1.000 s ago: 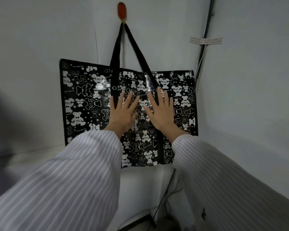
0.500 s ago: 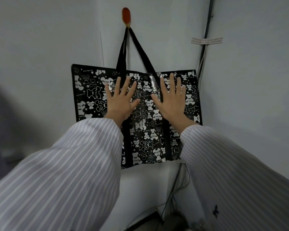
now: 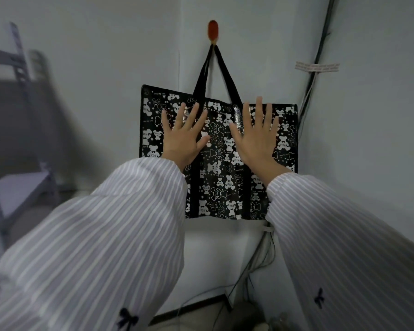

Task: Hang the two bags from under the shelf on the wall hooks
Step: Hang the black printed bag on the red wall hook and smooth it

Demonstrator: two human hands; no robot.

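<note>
Dim, cool light; left edge motion-blurred, glare on the glossy bag (image 3: 221,163)

Left hand (image 3: 184,137), right hand (image 3: 256,139) higher on bag (image 3: 221,185)

Pale walls (image 3: 101,56) meet in a corner with dark cables (image 3: 323,37); a blurred, seemingly metal shelf (image 3: 19,187) stands left.

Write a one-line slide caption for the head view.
Left hand and right hand lie flat on a glossy black bear-print tote bag hanging from an orange wall hook.
</note>
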